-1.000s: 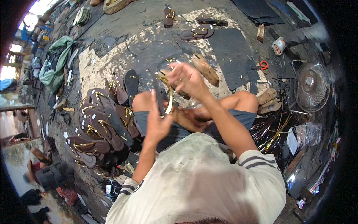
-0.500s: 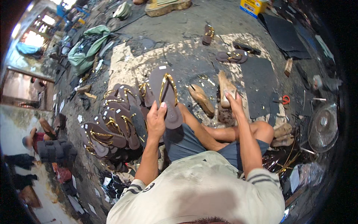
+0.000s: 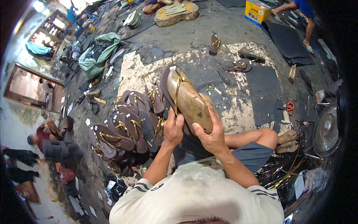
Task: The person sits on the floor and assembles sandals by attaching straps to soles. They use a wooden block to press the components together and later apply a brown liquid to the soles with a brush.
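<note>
A: Both hands up in front of the lap! What's the left one got?

B: The left hand (image 3: 174, 128) has its fingers curled in on the near end of a brown flip-flop (image 3: 164, 85), thumb lying alongside.

A: And the right hand (image 3: 212, 137)?

B: Spread just wide enough to clasp the heel of a wooden shoe last (image 3: 189, 102), thumb on one side, fingers round the other. The last lies over the sole, its toe end under the gold strap (image 3: 176, 99)!

A: So the flip-flop is up above the floor, tilted, toe pointing away from the wearer.

B: Right, and a second wooden last (image 3: 207, 100) peeks out just behind, partly hidden.

A: Over on the left, a heap of gold-strapped sandals (image 3: 118, 133), overlapping one another.

B: Far side, right: red-handled scissors (image 3: 289, 106) beside a dark sheet (image 3: 261, 97), with a wire-caged fan (image 3: 327, 128) beyond.
</note>
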A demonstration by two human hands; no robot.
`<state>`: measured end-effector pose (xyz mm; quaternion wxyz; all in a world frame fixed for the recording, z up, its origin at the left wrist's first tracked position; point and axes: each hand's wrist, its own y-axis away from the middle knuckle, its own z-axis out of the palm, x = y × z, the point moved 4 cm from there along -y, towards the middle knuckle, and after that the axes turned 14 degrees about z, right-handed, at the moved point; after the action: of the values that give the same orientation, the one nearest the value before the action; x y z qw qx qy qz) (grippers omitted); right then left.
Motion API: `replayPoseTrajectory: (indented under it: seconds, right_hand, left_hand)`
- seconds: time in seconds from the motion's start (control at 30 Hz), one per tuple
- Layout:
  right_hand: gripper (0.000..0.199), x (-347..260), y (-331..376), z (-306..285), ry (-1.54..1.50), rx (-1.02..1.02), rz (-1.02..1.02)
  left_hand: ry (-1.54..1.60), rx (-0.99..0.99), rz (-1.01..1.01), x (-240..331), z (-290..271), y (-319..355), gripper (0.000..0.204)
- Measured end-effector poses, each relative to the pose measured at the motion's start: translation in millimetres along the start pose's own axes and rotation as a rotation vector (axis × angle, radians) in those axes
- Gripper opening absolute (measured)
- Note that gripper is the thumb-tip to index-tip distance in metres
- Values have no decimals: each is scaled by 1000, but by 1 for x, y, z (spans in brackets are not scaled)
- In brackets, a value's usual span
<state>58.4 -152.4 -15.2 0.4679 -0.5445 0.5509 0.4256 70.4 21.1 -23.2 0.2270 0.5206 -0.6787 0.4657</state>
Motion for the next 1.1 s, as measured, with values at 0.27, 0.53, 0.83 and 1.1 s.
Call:
replayPoseTrajectory:
  seconds: [0.27,0.53,0.83,1.1]
  right_hand:
    - [68,-22,14,-2,35,-22,-285]
    - [69,-28,7,-3,170,72,-342]
    - [74,-5,21,-17,193,-432,-241]
    - [48,26,58,-25,-509,-849,588]
  left_hand:
    - [1353,269,34,14,-41,-106,65]
    - [1169,185,-120,-1,-15,-90,59]
    - [923,233,-369,4,15,22,69]
    - [1077,202,-350,40,15,87,73]
